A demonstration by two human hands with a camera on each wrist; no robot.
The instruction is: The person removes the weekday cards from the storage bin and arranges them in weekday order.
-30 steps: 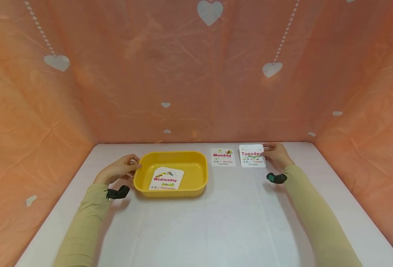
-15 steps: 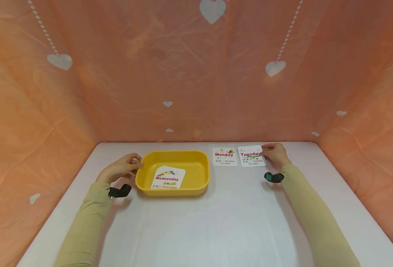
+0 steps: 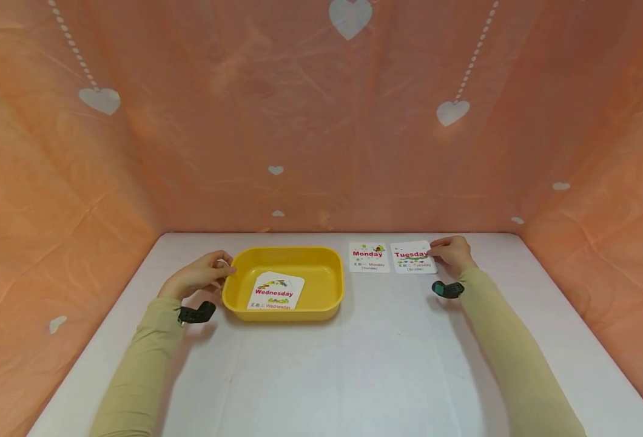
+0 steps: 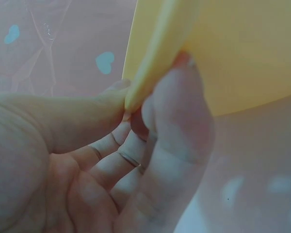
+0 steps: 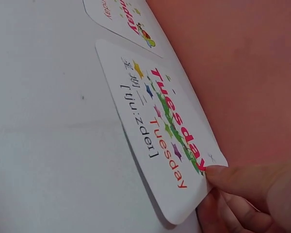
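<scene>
My left hand [image 3: 198,276] pinches the left rim of a yellow plastic tray [image 4: 155,53] between thumb and fingers. Inside the tray [image 3: 321,285] a Wednesday card [image 3: 275,292] leans against the near wall. At the back of the table, my right hand [image 3: 454,254] pinches the right edge of the Tuesday card [image 3: 412,257], thumb on top and fingers beneath, as the right wrist view shows. That card [image 5: 150,126] lies level or nearly so, just right of the Monday card [image 3: 369,257], with a small gap between them.
A white table [image 3: 321,376] carries everything. Behind it and on both sides hangs an orange curtain [image 3: 321,121] with white hearts, close to the table's back edge and the cards. Black wrist cameras sit on both forearms.
The Tuesday card has gone from slightly raised to lower beside the Monday card, with my right hand still holding its edge. My left hand keeps its grip on the tray; the view shifts slightly.
</scene>
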